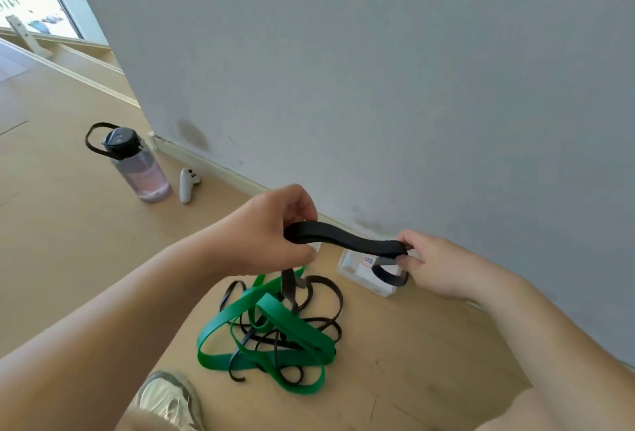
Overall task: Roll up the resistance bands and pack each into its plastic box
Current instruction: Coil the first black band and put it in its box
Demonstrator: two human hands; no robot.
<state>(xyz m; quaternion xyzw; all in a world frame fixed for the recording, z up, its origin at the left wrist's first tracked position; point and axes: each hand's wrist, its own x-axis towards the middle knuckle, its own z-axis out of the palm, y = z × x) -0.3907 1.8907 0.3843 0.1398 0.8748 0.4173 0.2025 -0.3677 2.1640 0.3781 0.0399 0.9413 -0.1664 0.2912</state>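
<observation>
Now: my left hand (271, 228), centre frame, fingers (302, 205) curled round the black band (347, 241) | its tail drops into the green band (292, 320) tangle on the floor (86, 259), lower centre | plastic box (350, 269) by the wall (378, 87) behind | my right hand (433, 265) pinches the far fold | I should keep it flat and taut, coil tightly.

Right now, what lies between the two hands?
The head view shows a stretch of black band, held by the left hand and right hand.
</observation>
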